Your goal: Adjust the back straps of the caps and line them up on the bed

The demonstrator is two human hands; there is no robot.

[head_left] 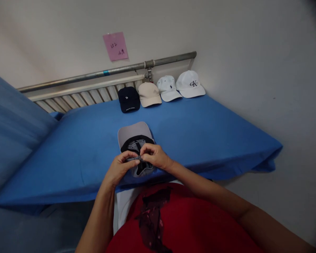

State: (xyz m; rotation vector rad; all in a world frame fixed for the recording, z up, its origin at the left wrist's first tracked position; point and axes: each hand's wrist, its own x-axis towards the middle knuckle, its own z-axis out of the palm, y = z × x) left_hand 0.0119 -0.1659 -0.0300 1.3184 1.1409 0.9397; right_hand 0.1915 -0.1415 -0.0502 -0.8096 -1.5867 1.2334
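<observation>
A grey baseball cap (135,133) lies upside down near the front edge of the blue-covered table (200,133). Its brim points away from me, and the dark sweatband and lining show. Both hands meet at the cap's back strap (140,158), close to the opening. My left hand (121,164) pinches the strap from the left, thumb and fingers closed. From the right, my right hand (155,155) pinches it too, fingertips nearly touching those of the left. The fastener itself is mostly hidden by the fingers.
Along the table's back edge stand a navy cap (129,100), a beige cap (149,94), a pale cap (169,88) and a white cap (191,84). Behind are a radiator (89,95) and a metal pipe (94,78). A blue curtain (13,133) hangs at left.
</observation>
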